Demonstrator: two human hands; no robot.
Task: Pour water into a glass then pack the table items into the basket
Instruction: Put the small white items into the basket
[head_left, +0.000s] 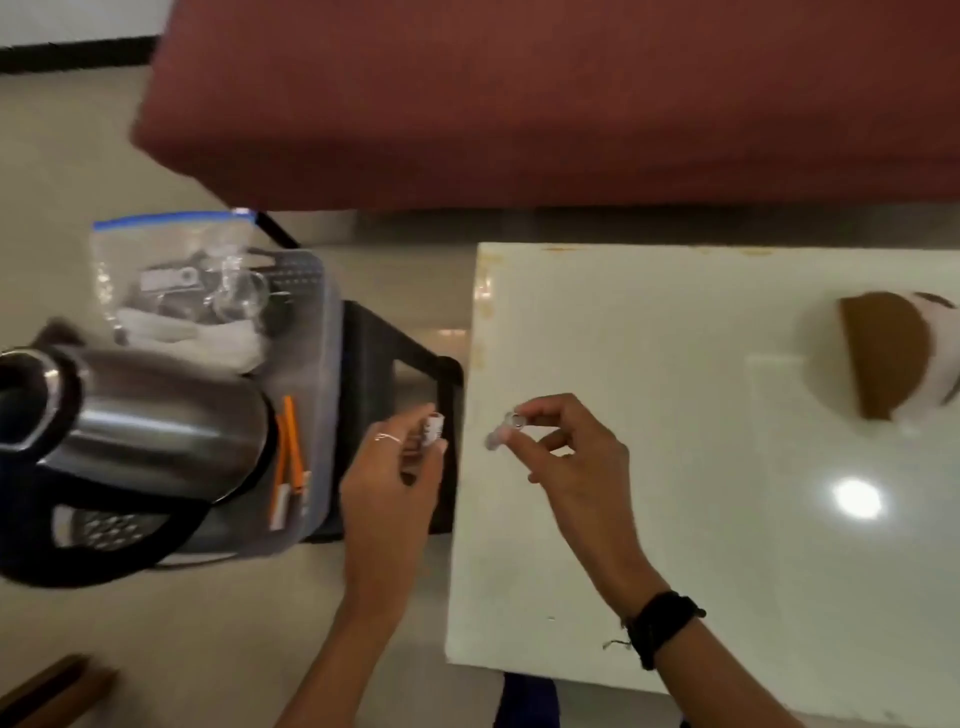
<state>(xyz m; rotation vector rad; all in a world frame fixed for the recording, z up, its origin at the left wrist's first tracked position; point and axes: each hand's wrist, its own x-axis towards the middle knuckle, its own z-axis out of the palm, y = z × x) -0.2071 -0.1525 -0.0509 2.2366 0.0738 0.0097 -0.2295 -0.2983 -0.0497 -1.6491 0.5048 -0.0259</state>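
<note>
My left hand (392, 480) grips a small white bottle (432, 429) just left of the white table (675, 545). My right hand (569, 452) pinches a small clear cap (506, 427) over the table's left edge, a short way from the bottle. On the floor at left stands a grey basket (317, 332) holding a steel kettle (140, 431) lying on its side, two orange pens (290, 457), a zip bag (171, 260) with a clear glass (244, 299) and white cloth inside or beside it.
A brown and white object (893, 358) rests at the table's right side. A dark stool or tray (400, 374) lies under the basket's right side. A maroon sofa (519, 104) runs behind. Wooden piece (52, 691) at bottom left.
</note>
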